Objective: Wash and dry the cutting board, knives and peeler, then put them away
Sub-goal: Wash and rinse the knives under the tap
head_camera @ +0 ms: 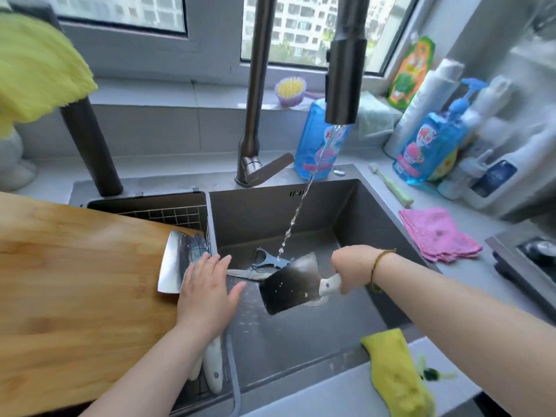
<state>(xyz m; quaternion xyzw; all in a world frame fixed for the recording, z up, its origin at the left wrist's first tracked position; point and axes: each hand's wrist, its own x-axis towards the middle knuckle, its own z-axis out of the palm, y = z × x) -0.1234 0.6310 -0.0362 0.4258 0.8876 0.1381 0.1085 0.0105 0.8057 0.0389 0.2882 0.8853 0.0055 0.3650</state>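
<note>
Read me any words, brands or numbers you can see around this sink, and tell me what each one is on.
Nothing reads clearly.
Blue pump bottle: red and white logo, too blurred.
Blue bottle behind the faucet: label blurred.
Orange and green pouch: print blurred.
White bottle, dark label: unreadable.

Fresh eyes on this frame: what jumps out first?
The right hand holds a dark cleaver by its white handle over the sink, beside the running water. The open left hand is by a shiny second cleaver at the edge of the wooden cutting board.
</note>
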